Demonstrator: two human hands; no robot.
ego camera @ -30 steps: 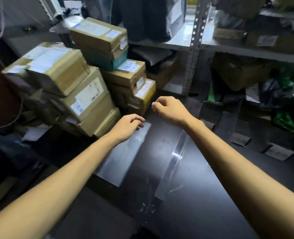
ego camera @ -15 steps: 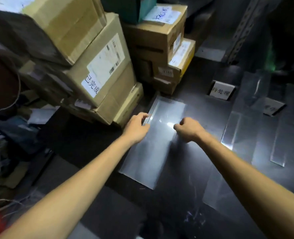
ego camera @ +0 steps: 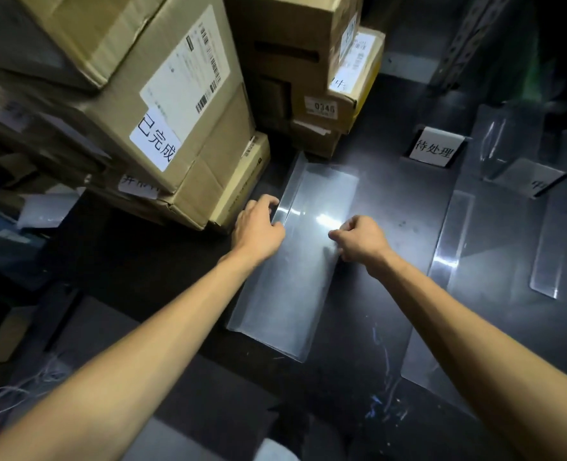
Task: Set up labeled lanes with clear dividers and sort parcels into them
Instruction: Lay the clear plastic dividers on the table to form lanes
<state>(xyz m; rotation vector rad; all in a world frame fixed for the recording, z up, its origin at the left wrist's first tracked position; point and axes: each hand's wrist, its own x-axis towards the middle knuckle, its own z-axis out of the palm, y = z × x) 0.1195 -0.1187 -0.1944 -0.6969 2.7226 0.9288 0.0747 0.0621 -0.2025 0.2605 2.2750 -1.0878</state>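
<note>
Dark floor [ego camera: 395,207], closed parcels [ego camera: 182,94] beyond left hand [ego camera: 258,228].
Left hand grips clear divider's [ego camera: 293,287] raised flange; right hand [ego camera: 362,241] pinches opposite edge.

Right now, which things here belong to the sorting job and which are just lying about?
Job: clear divider held by left hand and right hand; spare dividers; lane label; stacked parcels.
Lying about: loose strings; shelf post.

Left grip [ego camera: 258,227], right grip [ego camera: 358,242] extended forward, fingers curled.
</note>
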